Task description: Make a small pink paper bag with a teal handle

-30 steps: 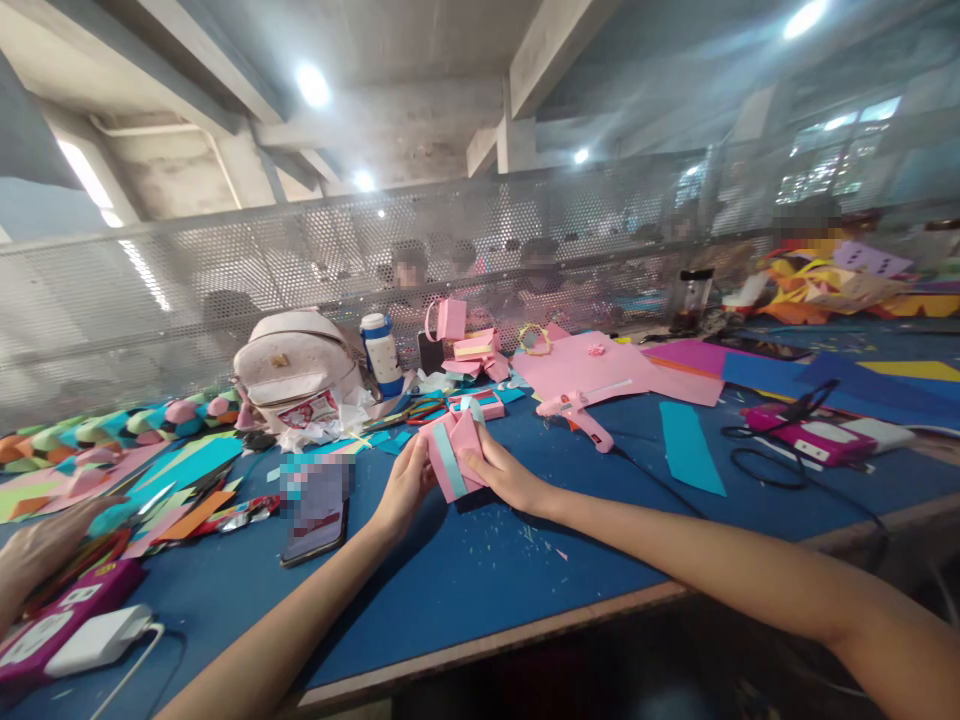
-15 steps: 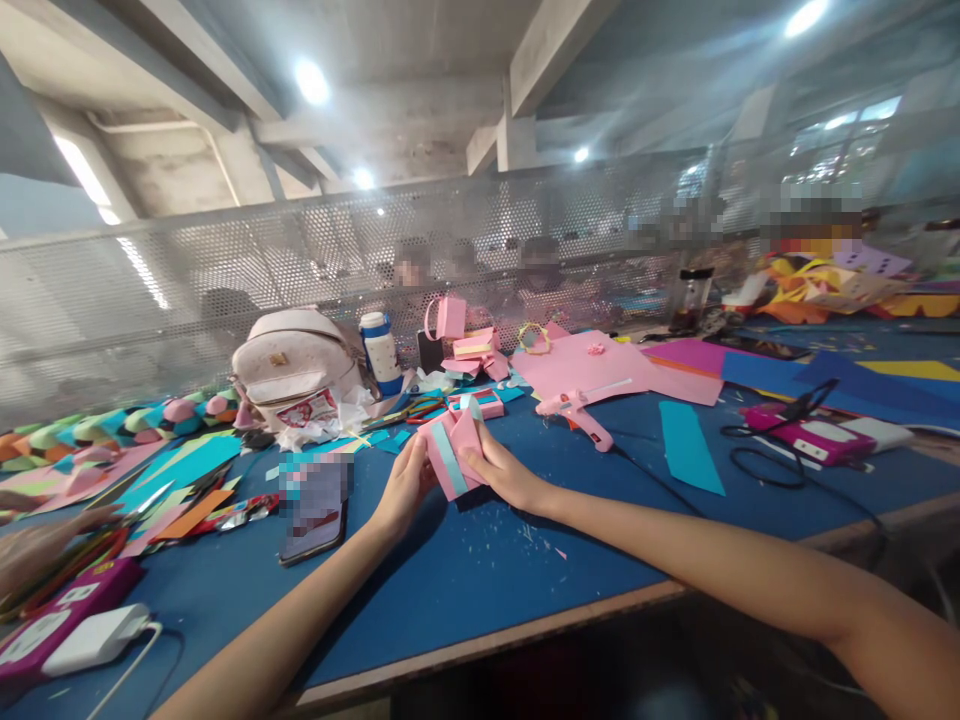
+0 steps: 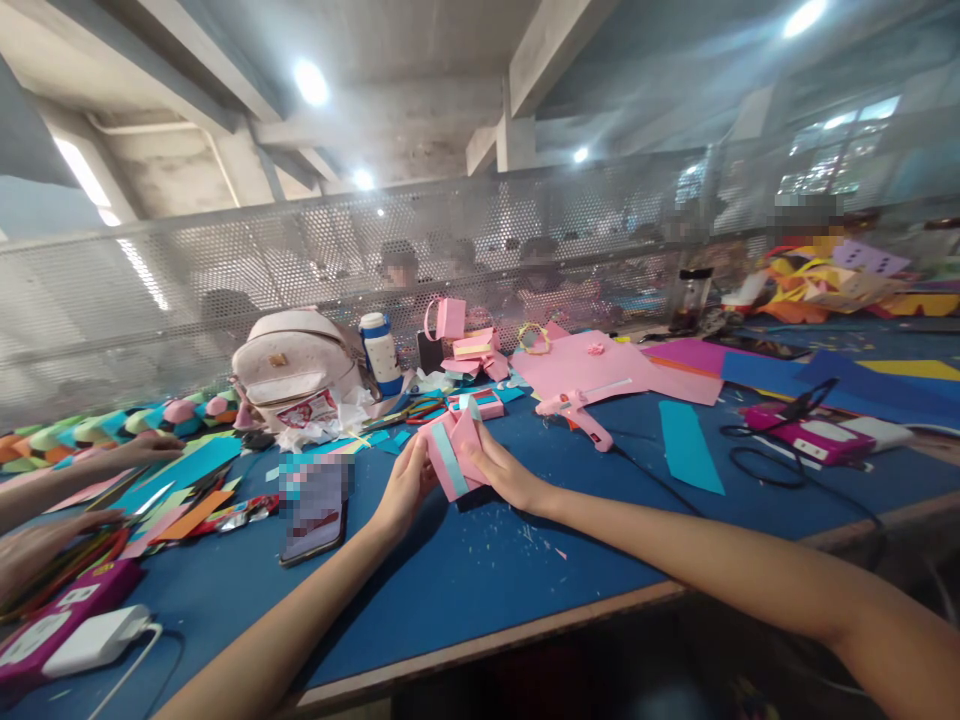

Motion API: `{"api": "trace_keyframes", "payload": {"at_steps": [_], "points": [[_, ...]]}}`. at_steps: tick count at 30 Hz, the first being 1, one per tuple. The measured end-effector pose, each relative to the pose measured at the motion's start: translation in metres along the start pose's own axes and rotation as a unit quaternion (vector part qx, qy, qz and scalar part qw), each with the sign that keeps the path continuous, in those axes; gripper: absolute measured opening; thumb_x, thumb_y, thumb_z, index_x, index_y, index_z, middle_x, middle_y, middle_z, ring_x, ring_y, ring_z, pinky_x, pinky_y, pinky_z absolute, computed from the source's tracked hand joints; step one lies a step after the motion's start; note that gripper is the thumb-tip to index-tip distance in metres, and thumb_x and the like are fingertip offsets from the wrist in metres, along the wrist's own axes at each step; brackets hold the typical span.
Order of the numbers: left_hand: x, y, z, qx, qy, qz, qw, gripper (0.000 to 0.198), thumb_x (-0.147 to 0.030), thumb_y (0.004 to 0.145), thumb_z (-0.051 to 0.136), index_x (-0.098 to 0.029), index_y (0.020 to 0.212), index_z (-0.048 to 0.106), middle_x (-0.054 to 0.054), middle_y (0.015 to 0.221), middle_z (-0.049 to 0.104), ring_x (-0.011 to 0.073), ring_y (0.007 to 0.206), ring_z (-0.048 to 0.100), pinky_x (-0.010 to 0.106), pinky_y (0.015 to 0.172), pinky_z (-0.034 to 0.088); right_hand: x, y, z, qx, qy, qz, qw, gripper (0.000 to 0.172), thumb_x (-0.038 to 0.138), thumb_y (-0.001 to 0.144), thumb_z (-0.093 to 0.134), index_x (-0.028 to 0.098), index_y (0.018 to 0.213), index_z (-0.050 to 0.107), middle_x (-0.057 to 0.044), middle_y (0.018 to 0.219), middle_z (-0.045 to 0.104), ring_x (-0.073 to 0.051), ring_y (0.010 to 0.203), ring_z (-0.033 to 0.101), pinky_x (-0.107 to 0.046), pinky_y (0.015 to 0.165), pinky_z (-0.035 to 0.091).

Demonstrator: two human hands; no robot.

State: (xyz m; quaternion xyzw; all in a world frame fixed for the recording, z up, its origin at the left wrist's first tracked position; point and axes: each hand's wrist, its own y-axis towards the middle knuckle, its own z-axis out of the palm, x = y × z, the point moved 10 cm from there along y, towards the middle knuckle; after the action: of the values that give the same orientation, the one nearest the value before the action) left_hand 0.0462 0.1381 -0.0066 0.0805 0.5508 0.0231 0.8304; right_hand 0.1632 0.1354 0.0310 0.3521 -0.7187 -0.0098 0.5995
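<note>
Both my hands hold a small pink paper box (image 3: 444,462) with a light blue stripe, just above the blue table (image 3: 525,580). My left hand (image 3: 406,482) grips its left side, fingers behind and thumb at the edge. On the right side my right hand (image 3: 506,470) presses the folded pink paper with the thumb; its other fingers are hidden. Right behind lies another pink paper piece (image 3: 487,404) with a pale blue stripe. A pink glue gun (image 3: 576,412) rests to the right of my right hand, and a phone (image 3: 315,520) lies left of my left hand.
A co-worker's hands (image 3: 45,545) reach in at the left, near a purple power strip (image 3: 82,610). A white backpack (image 3: 300,360) and a bottle (image 3: 381,352) stand at the back. Pink sheets (image 3: 622,372), a blue strip (image 3: 690,448) and another power strip (image 3: 810,435) lie right.
The co-worker's second arm has come in at the left, its hand over the coloured paper. My hands and the pink box have barely moved.
</note>
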Motion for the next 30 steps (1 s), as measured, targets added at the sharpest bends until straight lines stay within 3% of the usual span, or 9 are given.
{"api": "trace_keyframes", "payload": {"at_steps": [6, 15, 22, 26, 30], "points": [[-0.003, -0.002, 0.005, 0.013, -0.005, 0.001, 1.000, 0.051, -0.050, 0.086, 0.062, -0.017, 0.124, 0.060, 0.009, 0.113, 0.070, 0.0207, 0.094, 0.068, 0.029, 0.079, 0.053, 0.000, 0.000, -0.001, -0.003, -0.009, -0.004, 1.000, 0.078, 0.063, 0.094, 0.036, 0.028, 0.155, 0.002, 0.001, 0.162, 0.006, -0.022, 0.149, 0.002, -0.043, 0.122, 0.002], [-0.007, -0.006, 0.016, 0.064, 0.054, 0.012, 0.996, 0.055, -0.037, 0.082, 0.070, -0.024, 0.132, 0.050, 0.006, 0.112, 0.071, 0.0168, 0.091, 0.068, 0.025, 0.078, 0.052, -0.003, 0.002, -0.004, -0.006, -0.023, -0.009, 1.000, 0.078, 0.064, 0.095, 0.033, 0.025, 0.156, 0.006, 0.000, 0.162, 0.006, -0.022, 0.149, 0.002, -0.042, 0.122, 0.003], [-0.007, -0.005, 0.017, 0.082, 0.043, 0.016, 0.996, 0.052, -0.034, 0.083, 0.068, -0.024, 0.130, 0.050, 0.005, 0.107, 0.071, 0.0151, 0.086, 0.067, 0.024, 0.074, 0.052, -0.002, 0.002, -0.005, -0.012, -0.027, -0.013, 0.999, 0.077, 0.065, 0.094, 0.033, 0.025, 0.156, 0.010, -0.001, 0.162, 0.006, -0.023, 0.149, 0.002, -0.044, 0.122, 0.002], [-0.007, -0.005, 0.019, 0.092, 0.051, 0.020, 0.994, 0.056, -0.035, 0.082, 0.070, -0.023, 0.132, 0.048, 0.008, 0.115, 0.069, 0.0185, 0.093, 0.068, 0.026, 0.077, 0.052, -0.002, 0.001, -0.005, -0.012, -0.024, -0.009, 1.000, 0.079, 0.067, 0.093, 0.033, 0.025, 0.155, 0.011, 0.000, 0.162, 0.008, -0.023, 0.149, 0.003, -0.043, 0.122, 0.004], [-0.011, -0.005, 0.020, 0.092, 0.079, 0.037, 0.992, 0.062, -0.034, 0.078, 0.074, -0.021, 0.133, 0.048, 0.012, 0.131, 0.061, 0.0272, 0.116, 0.060, 0.034, 0.091, 0.050, -0.006, 0.001, -0.005, -0.015, -0.022, 0.003, 1.000, 0.078, 0.066, 0.093, 0.034, 0.023, 0.155, 0.015, -0.002, 0.161, 0.014, -0.022, 0.149, 0.010, -0.042, 0.122, 0.007]]}}
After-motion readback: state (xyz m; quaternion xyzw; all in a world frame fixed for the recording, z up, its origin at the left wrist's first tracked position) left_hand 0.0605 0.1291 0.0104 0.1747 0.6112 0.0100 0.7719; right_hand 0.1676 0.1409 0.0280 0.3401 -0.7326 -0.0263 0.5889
